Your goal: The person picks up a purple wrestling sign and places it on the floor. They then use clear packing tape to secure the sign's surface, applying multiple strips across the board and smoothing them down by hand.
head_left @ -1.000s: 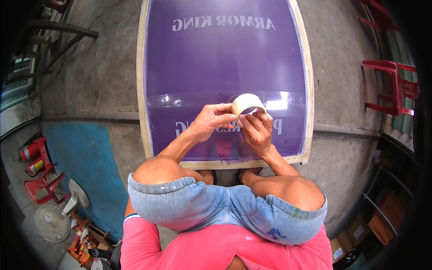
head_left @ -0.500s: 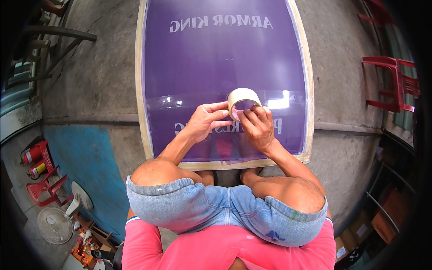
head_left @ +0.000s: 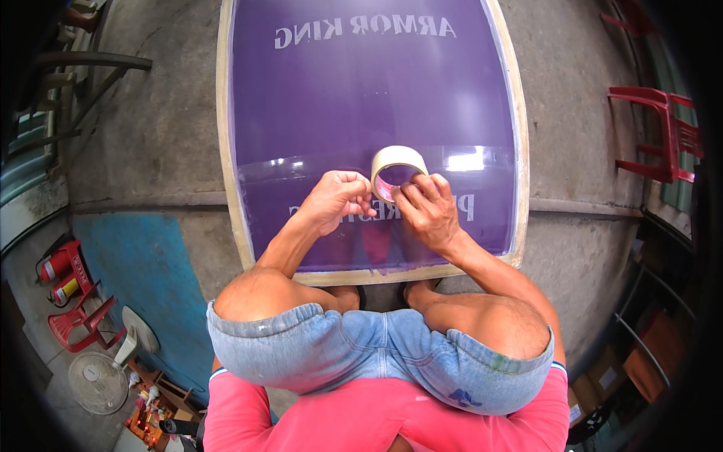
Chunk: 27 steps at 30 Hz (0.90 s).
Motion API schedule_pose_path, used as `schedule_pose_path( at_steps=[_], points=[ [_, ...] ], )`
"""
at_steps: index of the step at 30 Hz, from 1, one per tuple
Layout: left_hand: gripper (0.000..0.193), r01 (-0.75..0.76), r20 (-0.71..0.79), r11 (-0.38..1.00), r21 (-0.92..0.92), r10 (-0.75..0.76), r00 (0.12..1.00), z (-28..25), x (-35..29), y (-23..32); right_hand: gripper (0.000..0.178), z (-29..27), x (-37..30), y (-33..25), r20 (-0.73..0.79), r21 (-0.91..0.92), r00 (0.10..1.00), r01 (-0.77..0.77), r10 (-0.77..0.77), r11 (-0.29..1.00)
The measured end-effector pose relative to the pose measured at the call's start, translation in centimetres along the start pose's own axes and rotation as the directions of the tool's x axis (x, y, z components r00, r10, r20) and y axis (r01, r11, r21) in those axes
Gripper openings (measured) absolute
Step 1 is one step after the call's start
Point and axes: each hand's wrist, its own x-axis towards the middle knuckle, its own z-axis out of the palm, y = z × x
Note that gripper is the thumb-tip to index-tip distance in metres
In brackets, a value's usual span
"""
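A wide roll of cream masking tape (head_left: 398, 156) is held up on its edge above a purple screen-printing frame (head_left: 361, 98). My right hand (head_left: 428, 209) grips the roll by its lower right rim, fingers reaching into the core. Just left of the roll, my left hand (head_left: 337, 202) is closed, thumb and fingertips pressed together close to the tape's edge. Whatever sits between those fingertips is too small to make out. Pale mirrored lettering runs across the purple mesh, partly hidden behind both hands. The frame's light border (head_left: 525, 151) lies on the floor in front of my feet.
Red plastic chairs (head_left: 663, 135) stand on the right; another red chair (head_left: 75, 324) is at lower left. Fire extinguishers (head_left: 56, 267) and a fan (head_left: 98, 383) are beside it. Dark metal legs (head_left: 94, 60) show at upper left. Bare concrete floor (head_left: 151, 143) flanks the frame.
My left hand's fingers, earlier spread against the roll, have curled closed and drawn slightly left. The roll has shifted a little left, still in my right hand. The view has moved slightly.
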Motion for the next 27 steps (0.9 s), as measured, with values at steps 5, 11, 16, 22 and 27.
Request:
schedule_pose_path(
  at_steps=[5,11,16,22,27],
  points=[
    [0.012,0.064,0.042,0.964,-0.258,-0.055,0.998,-0.1,0.2,0.3,0.026,0.4,0.8,-1.2,-0.016,0.179,0.97,-0.237,0.244,0.955],
    [0.01,0.032,0.115,0.958,-0.286,0.001,0.993,-1.0,-0.1,0.3,0.03,1.6,1.9,-1.3,0.022,0.293,0.963,-0.265,0.27,0.919],
    [0.007,0.044,0.085,0.973,-0.225,-0.025,0.996,-1.8,-0.1,-0.7,0.029,2.8,1.3,-1.3,0.051,0.359,0.971,-0.237,0.234,0.903],
    [0.006,0.06,0.077,0.958,-0.279,-0.039,0.996,-2.8,0.2,-1.1,0.032,4.5,0.7,-1.4,0.102,0.373,0.967,-0.254,0.233,0.892],
    [0.004,0.069,0.047,0.96,-0.27,-0.059,0.997,-3.5,0.7,-1.5,0.028,5.5,0.7,-1.3,0.112,0.374,0.967,-0.254,0.229,0.892]
  ],
)
